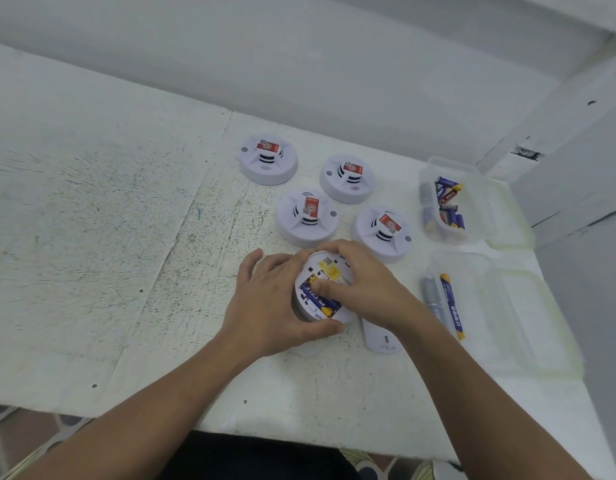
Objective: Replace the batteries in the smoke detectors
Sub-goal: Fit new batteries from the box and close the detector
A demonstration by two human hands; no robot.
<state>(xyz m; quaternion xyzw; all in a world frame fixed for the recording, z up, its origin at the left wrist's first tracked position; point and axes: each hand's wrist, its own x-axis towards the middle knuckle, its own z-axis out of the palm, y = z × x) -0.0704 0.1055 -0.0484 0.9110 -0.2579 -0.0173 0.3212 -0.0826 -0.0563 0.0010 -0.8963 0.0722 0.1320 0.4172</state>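
Squarely between the hands, left (265,303) and right (363,282), an opened smoke detector (313,308).

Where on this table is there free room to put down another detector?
Bare: the wide left part of the white table, left of the left hand and the four white round smoke detectors; also a small patch between the forearms. Crowded: the right side, with clear plastic battery boxes.

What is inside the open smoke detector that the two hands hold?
In the smoke detector, a blue and yellow battery lies beside a yellow label. The right hand presses on the battery and covers the rest, so a second battery cannot be confirmed.
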